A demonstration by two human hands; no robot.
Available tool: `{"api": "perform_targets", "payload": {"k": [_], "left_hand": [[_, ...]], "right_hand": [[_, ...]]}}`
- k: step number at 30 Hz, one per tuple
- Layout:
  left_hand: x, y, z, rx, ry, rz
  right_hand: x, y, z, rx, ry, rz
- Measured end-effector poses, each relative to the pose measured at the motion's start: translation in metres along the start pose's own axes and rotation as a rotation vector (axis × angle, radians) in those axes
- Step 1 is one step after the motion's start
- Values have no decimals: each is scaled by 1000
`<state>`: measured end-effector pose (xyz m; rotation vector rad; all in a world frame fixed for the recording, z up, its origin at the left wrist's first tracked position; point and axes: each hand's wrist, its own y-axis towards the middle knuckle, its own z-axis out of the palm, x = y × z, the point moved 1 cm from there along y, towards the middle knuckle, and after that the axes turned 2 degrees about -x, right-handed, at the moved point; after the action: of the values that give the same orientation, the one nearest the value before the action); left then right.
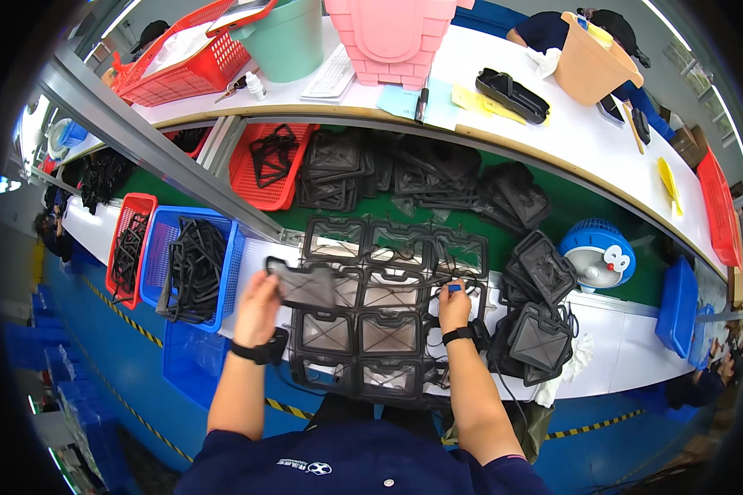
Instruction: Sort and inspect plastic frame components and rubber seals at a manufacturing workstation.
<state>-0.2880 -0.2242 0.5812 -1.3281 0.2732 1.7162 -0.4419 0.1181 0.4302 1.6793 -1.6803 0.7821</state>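
My left hand (257, 312) is closed on the edge of a black frame with a dark translucent panel (307, 285), blurred and tilted over the left part of the layout. Under it, several similar black frames (390, 332) lie in rows on the white bench, joined edge to edge. At the right side of those rows my right hand (454, 310) is closed on a small tool with a blue end (454, 288), most of it hidden by the fingers. Each wrist wears a black band.
On the left, a blue basket (234, 272) and a red basket (149, 203) hold black frames. More frames are stacked at the back (332, 169) and right (540, 338). A blue fan (609, 234) stands farther right. Above runs a white shelf (504, 140) carrying a pink bin (395, 37).
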Motion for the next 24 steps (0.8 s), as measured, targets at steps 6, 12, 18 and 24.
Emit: {"api": "perform_targets", "payload": {"k": [6,12,18,24], "left_hand": [[-45,-33,2,-123,846,648],[126,33,19,171,1276,466],[161,46,56,35,1383,379],[152,39,41,18,1148,359]], "right_hand": [[28,-23,1,-249,-24,-181],[82,-66,67,271,460,180],[78,-70,86,299,731,327],[98,-66,90,330,880,339]]}}
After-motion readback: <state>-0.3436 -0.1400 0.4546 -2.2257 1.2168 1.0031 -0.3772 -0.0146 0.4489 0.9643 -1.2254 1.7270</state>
